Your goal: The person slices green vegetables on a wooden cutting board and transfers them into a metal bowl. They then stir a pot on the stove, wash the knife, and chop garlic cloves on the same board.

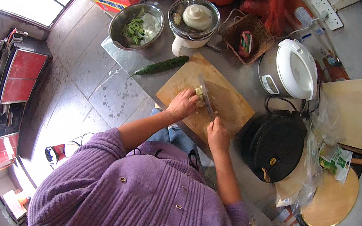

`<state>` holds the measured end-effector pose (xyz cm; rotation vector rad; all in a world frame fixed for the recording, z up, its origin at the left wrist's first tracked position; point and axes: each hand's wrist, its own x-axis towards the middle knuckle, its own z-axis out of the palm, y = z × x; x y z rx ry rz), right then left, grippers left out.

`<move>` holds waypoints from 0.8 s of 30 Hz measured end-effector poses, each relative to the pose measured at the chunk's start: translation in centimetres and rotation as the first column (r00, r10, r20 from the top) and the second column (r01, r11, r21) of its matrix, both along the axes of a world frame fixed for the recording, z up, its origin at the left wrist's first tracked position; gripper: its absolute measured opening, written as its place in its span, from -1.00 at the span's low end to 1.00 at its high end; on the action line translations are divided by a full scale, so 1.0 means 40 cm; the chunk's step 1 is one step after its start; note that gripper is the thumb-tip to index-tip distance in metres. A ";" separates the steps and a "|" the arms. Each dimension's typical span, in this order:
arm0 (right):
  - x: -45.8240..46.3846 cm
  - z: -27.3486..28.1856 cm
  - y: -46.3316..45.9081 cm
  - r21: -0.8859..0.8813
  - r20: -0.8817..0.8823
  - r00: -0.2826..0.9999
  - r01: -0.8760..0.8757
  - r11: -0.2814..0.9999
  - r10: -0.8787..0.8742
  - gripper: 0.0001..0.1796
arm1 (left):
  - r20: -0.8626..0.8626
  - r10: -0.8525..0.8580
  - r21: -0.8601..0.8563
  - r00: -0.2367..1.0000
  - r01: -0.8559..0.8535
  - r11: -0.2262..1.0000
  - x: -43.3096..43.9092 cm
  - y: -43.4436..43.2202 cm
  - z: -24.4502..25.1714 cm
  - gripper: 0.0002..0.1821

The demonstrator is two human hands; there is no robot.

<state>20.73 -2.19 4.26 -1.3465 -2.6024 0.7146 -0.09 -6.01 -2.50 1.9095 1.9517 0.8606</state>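
A wooden cutting board [181, 79] lies on the metal counter before me. My right hand [218, 135] grips the handle of a kitchen knife [207, 99], whose blade stands on edge over the board. To the left of the blade, my left hand [184, 103] presses its bent fingertips on a small heap of pale chopped pieces [200, 93], perhaps garlic or ginger. Small bits are scattered to the right of the blade too. A whole cucumber [162, 66] rests just beyond the board's far left edge, its tip close to the wood.
Behind the board stand a steel bowl [113, 26] with cut greens, a lidded white pot [181, 46] and a wicker basket [231, 37]. A rice cooker [296, 69] and a round black case [274, 146] flank the right side. The counter edge runs along the left.
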 end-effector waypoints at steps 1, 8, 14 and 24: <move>-0.001 0.000 0.003 -0.025 0.025 1.000 0.004 1.000 -0.003 -0.78 | -0.011 -0.005 -0.012 1.000 0.005 1.000 -0.002 -0.003 -0.009 -0.67; 0.004 -0.022 -0.015 0.044 0.029 0.999 0.017 0.999 -0.018 -0.76 | -0.021 -0.005 0.018 1.000 0.005 1.000 0.003 0.001 0.002 -0.69; -0.017 0.007 -0.004 0.001 0.049 0.999 0.009 1.000 -0.009 -0.75 | -0.089 0.024 -0.010 0.996 -0.025 1.000 -0.001 0.002 0.006 -0.69; -0.016 -0.018 -0.004 -0.014 0.033 0.999 0.007 1.000 -0.006 -0.76 | 0.007 0.004 0.025 1.000 -0.004 1.000 -0.007 -0.009 0.002 -0.73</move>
